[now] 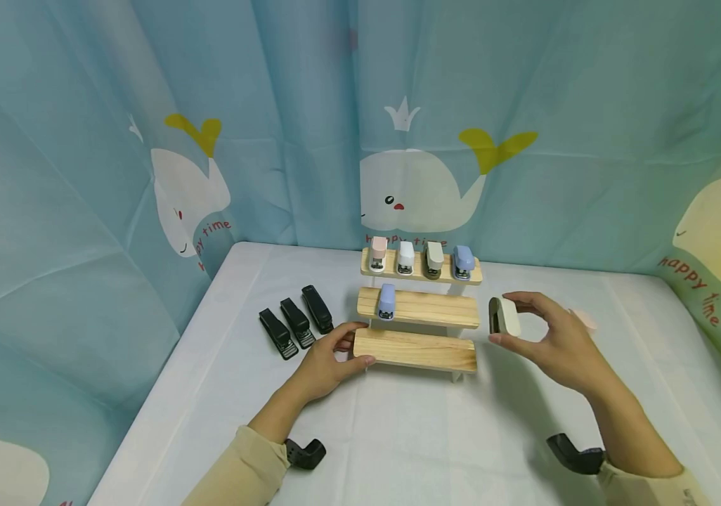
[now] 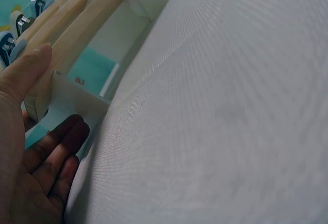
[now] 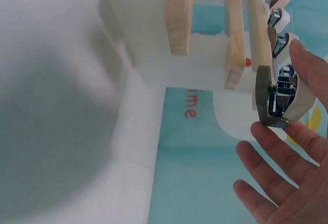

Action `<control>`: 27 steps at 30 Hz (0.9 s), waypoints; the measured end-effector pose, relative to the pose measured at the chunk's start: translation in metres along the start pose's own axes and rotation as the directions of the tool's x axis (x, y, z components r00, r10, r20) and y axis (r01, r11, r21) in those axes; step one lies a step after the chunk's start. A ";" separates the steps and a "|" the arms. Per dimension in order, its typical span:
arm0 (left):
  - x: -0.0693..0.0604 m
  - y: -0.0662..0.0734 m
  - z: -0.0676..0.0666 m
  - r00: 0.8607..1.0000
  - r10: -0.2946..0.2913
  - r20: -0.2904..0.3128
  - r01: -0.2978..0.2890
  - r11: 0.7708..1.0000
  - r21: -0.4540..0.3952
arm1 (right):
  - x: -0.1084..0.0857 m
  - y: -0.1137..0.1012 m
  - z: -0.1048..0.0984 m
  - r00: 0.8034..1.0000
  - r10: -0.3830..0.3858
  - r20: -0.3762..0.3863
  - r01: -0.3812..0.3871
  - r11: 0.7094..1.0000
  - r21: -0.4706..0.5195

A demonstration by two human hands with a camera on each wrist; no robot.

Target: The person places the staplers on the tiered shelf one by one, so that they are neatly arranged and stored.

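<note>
A three-tier wooden rack (image 1: 424,350) stands mid-table. Its top tier holds several small staplers, pink (image 1: 378,254), white (image 1: 405,258), grey-green (image 1: 433,259) and blue (image 1: 463,262); one blue-purple stapler (image 1: 386,302) sits at the left of the middle tier. My left hand (image 1: 329,365) grips the bottom tier's left end, thumb on the board (image 2: 82,24). To the right of the rack, my right hand (image 1: 553,341) pinches a cream stapler (image 1: 509,318) in the air; in the right wrist view the stapler (image 3: 300,100) shows its dark base, held between thumb and fingers.
Three black staplers (image 1: 298,323) lie on the white table left of the rack. A pale pink item (image 1: 583,320) is partly hidden behind my right hand. A blue curtain (image 1: 310,140) with whale prints hangs behind and beside the table.
</note>
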State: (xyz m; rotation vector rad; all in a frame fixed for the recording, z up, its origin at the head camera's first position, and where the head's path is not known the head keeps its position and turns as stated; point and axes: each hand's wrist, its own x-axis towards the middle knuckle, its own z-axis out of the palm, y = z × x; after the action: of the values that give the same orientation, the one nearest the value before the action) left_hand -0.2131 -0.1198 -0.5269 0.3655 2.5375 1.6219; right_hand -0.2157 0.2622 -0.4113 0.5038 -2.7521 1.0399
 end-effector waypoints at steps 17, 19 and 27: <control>0.000 0.000 0.001 1.000 0.002 -0.001 -0.002 1.000 -0.017 | 0.004 -0.023 0.026 0.999 -0.034 -0.014 0.034 0.999 0.033; 0.000 0.000 0.001 1.000 -0.002 0.001 0.002 1.000 -0.015 | 0.004 -0.024 0.029 0.999 -0.044 -0.017 0.045 0.998 0.032; 0.001 -0.001 0.000 1.000 -0.002 0.002 0.002 1.000 -0.005 | 0.009 -0.030 0.038 0.997 -0.074 -0.018 0.074 0.996 0.047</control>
State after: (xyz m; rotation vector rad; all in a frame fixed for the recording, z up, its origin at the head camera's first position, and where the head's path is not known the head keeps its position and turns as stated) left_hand -0.2138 -0.1201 -0.5278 0.3642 2.5310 1.6254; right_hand -0.2142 0.2138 -0.4193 0.5963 -2.6779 1.0890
